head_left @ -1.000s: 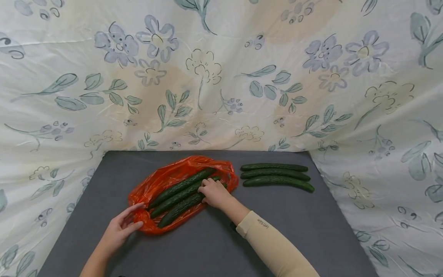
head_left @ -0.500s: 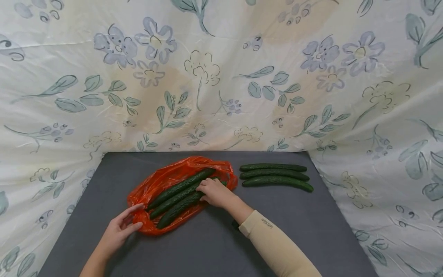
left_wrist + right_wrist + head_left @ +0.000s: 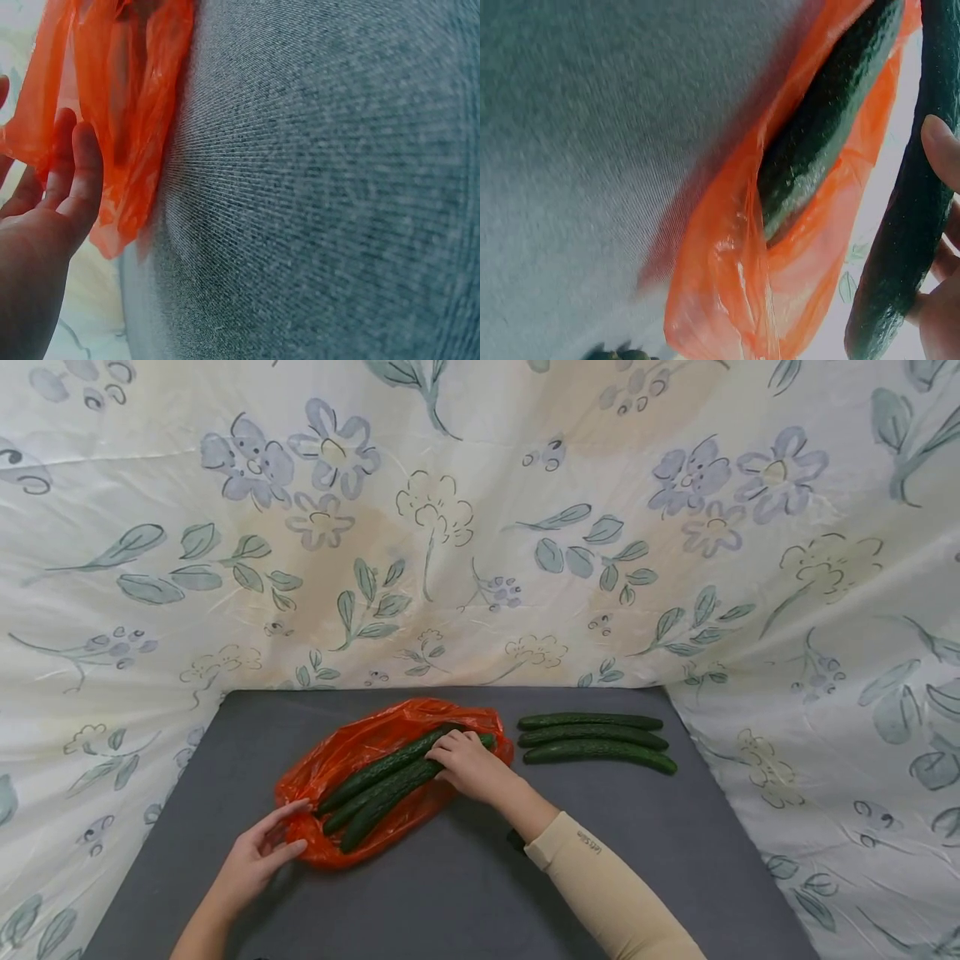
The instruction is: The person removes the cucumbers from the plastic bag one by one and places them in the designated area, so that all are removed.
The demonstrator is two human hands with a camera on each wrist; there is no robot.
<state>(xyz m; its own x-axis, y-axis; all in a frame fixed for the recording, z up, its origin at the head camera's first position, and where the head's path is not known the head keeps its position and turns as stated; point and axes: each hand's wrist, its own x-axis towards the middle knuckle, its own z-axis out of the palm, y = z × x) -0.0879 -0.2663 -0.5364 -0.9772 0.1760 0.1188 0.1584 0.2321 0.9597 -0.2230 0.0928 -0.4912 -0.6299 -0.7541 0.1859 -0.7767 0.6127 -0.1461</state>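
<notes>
An orange-red plastic bag (image 3: 330,756) lies on its side on the dark grey table, its opening spread wide. My left hand (image 3: 258,852) holds the bag's near left end between thumb and fingers; in the left wrist view its thin film (image 3: 30,135) hangs around the fingers. With thumb and fingertips, my right hand (image 3: 471,767) grips a dark green cucumber (image 3: 900,225) near its far end. That cucumber slants across the front of the bag, raised at the gripped end. Behind it lie two more cucumbers in the bag, the rear one (image 3: 378,772) showing most.
To the right of the bag, three cucumbers (image 3: 592,736) lie side by side on the grey table (image 3: 465,910). A white floral cloth (image 3: 480,543) hangs behind the table and along both sides.
My right hand has risen slightly and moved away from me, lifting the far end of the front cucumber. The left hand stays at the bag's end.
</notes>
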